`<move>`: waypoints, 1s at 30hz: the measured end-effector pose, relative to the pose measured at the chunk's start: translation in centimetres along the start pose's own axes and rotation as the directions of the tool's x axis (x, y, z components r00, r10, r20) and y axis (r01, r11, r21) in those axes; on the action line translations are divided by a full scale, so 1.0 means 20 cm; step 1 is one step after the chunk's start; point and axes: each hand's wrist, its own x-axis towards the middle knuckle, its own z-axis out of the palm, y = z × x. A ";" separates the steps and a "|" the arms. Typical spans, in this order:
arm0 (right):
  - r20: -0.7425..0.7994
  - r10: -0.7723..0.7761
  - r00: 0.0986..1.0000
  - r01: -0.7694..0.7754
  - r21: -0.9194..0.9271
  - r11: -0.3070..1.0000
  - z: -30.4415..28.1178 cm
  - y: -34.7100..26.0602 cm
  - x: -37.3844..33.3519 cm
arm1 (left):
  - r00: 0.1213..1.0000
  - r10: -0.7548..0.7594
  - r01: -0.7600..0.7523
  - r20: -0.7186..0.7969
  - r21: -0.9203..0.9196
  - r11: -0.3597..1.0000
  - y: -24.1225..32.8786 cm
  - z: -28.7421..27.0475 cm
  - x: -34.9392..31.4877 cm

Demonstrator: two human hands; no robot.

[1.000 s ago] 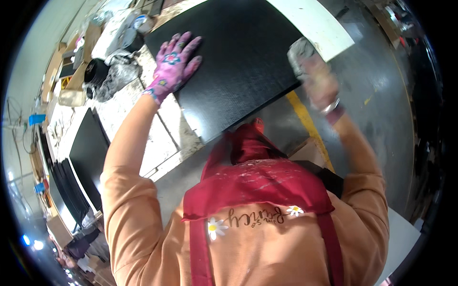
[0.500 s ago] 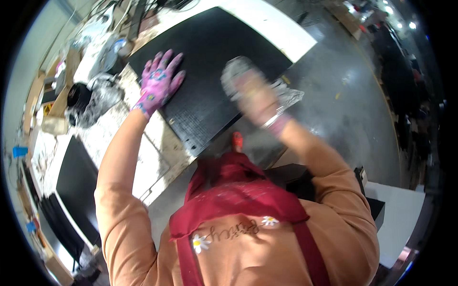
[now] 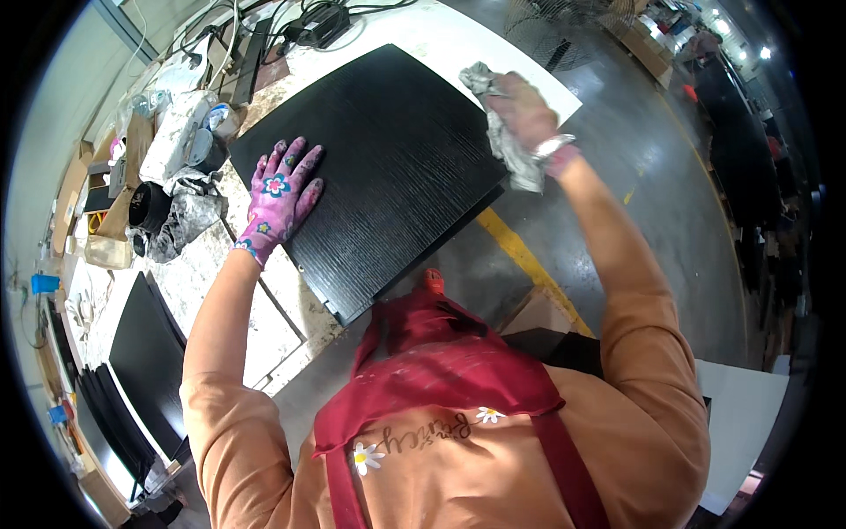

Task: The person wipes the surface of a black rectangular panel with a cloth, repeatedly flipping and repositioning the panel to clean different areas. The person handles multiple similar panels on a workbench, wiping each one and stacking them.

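A black wood-grain panel lies across the worktable in front of me. My left hand, in a pink floral glove, rests flat on the panel's left side with its fingers spread. At the panel's far right edge, my right hand, somewhat blurred and also gloved, is closed on a grey rag. The rag hangs down beside that edge, and part of it sticks out past the fingers. Whether the rag touches the panel, I cannot tell.
Cables and a black power adapter lie at the table's far end. Bottles, a dark roll and crumpled plastic crowd the left. More black panels stand at the lower left. A yellow line crosses the floor at right.
My right hand has swept with the rag from above the panel's right part outward to its far right edge. My left hand stays on the panel. The whole view has shifted slightly.
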 end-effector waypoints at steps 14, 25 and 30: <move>0.009 -0.182 0.983 0.176 0.212 0.961 0.29 -0.31 0.24 | 0.979 -0.185 0.189 -0.080 0.041 0.981 -0.38 0.05 0.09; -0.284 -0.678 0.678 0.686 0.577 0.444 0.44 -1.10 -0.13 | 0.979 -0.122 0.098 -0.163 -0.152 0.984 -0.49 0.20 0.07; -0.121 0.118 0.986 -0.111 0.064 0.992 0.46 -0.20 0.44 | 0.978 -0.055 0.012 -0.200 -0.213 0.977 -0.52 0.22 0.11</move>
